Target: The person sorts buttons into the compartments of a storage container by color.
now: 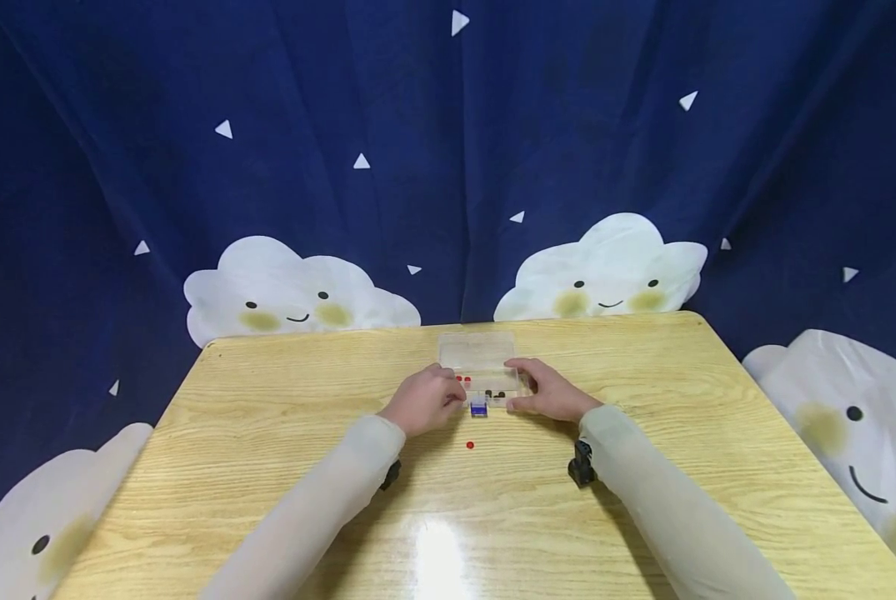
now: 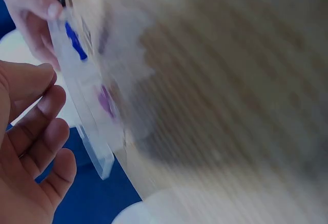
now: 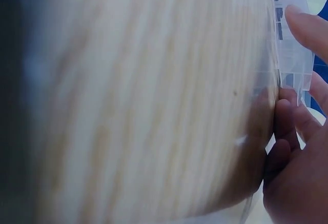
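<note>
A clear plastic box [image 1: 493, 403] with its lid [image 1: 478, 351] raised stands near the far side of the table. Small red beads [image 1: 463, 379] lie in its left part, dark beads [image 1: 498, 395] further right. A blue latch [image 1: 479, 409] is at its front. My right hand [image 1: 548, 393] grips the box's right end, thumb [image 3: 307, 29] on the front wall. My left hand [image 1: 423, 402] is at the box's left end, fingers curled, thumb and forefinger tips [image 2: 48, 75] close together; I cannot tell whether they pinch something. A purple piece [image 2: 106, 101] shows at the box wall.
One loose red bead [image 1: 470, 445] lies on the wooden table [image 1: 305, 400], in front of the box. Black wrist mounts [image 1: 582, 465] hang under the sleeves. Behind the table is a blue curtain [image 1: 432, 125] with clouds.
</note>
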Demonstrator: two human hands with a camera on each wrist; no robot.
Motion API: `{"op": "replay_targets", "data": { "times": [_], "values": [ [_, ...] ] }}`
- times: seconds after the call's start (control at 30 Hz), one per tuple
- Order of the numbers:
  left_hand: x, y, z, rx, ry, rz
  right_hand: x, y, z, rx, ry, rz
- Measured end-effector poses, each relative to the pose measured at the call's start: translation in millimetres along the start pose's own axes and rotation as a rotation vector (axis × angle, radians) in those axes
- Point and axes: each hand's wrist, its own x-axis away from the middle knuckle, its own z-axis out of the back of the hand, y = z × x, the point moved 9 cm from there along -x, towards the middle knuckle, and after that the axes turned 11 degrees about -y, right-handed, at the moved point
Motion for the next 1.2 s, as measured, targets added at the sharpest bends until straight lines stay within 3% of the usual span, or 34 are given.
{"op": "replay_targets", "data": {
  "times": [0.17, 0.33, 0.6, 0.9, 1.2],
  "values": [
    [7.2, 15.7, -6.1, -0.015, -0.041, -0.062, 0.1, 1, 0, -0.005, -0.001, 0.004],
    [12.2, 22.5, -11.2, -0.012, -0.085, -0.092, -0.7, 2, 0, -0.018, -0.002, -0.003],
    [10.7, 24.3, -20.7, -0.008, -0.133, -0.089, -1.5, 2, -1, -0.039, -0.010, -0.005],
    [10.2, 27.2, -33.5, 0.021, -0.246, -0.052, -3.0, 2, 0, -0.038, -0.007, -0.007],
    [11.5, 26.8, -35.7, 0.050, -0.232, -0.049, -2.8, 1, 0, -0.030, -0.009, 0.018]
  ]
}}
